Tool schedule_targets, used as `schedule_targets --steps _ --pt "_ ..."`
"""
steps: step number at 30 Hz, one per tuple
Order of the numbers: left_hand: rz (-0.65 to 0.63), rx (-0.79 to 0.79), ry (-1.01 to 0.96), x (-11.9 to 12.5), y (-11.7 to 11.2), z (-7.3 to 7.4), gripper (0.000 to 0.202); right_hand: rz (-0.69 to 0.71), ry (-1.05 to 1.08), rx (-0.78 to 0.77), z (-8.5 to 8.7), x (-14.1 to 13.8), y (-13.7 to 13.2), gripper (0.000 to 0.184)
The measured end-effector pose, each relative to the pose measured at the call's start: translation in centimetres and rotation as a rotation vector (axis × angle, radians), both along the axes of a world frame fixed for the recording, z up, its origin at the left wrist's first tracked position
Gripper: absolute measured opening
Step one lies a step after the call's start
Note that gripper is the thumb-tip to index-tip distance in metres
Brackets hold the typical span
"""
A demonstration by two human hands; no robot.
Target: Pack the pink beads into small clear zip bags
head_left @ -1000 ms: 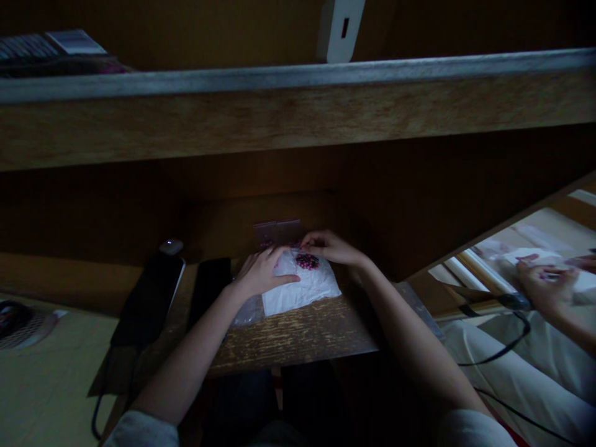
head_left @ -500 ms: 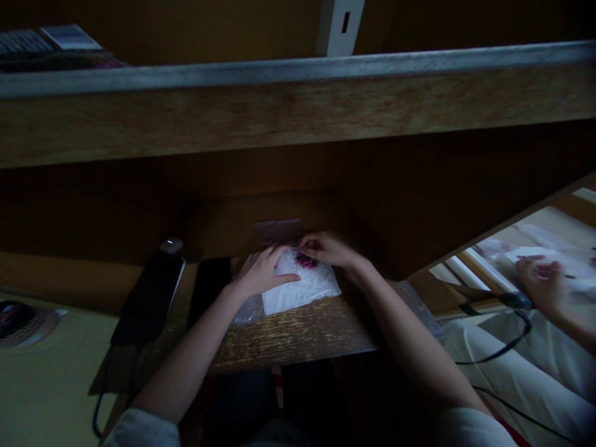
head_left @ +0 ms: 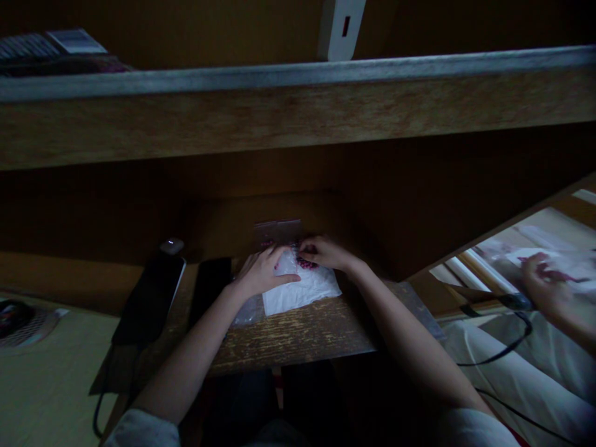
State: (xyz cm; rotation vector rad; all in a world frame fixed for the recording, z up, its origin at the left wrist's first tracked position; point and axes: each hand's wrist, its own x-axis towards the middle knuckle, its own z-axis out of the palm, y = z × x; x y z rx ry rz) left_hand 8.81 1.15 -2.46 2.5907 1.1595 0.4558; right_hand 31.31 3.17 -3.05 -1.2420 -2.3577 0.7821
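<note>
My left hand (head_left: pixel 261 271) lies over a small clear plastic bag (head_left: pixel 285 263), thumb stretched out to the right and apart from the fingers. Under the bag is a crumpled white tissue (head_left: pixel 305 293) on the worn wooden desk. Dark red and pink beads (head_left: pixel 307 264) sit in a small heap on the tissue. Just above that heap, my right hand (head_left: pixel 326 253) has thumb and fingertips pinched together. Whatever is between them is too small and dim to make out. Behind the hands lie clear zip bags (head_left: pixel 279 231) with a few reddish beads in them.
Left of my hands are a dark phone (head_left: pixel 209 285), a black device (head_left: pixel 151 298) with a cable and a small white case (head_left: pixel 172 246). A thick shelf edge (head_left: pixel 298 115) crosses above. To the right, beyond a panel, another person's hand (head_left: pixel 542 282) is over white material.
My right fingertips have shifted slightly down over the beads. My left hand stays in place. The other person's hand at the right has moved a little.
</note>
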Motion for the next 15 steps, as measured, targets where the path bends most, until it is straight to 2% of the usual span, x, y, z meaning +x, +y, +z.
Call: schedule_targets --steps 7,15 --pt "0.002 0.004 -0.01 0.0 0.0 -0.1 0.063 -0.007 0.07 -0.031 0.0 0.1 0.0 0.019" --pt "0.013 0.006 0.0 0.1 0.0 0.1 0.063 -0.03 0.419 -0.178 2.0 0.1 -0.8 0.022"
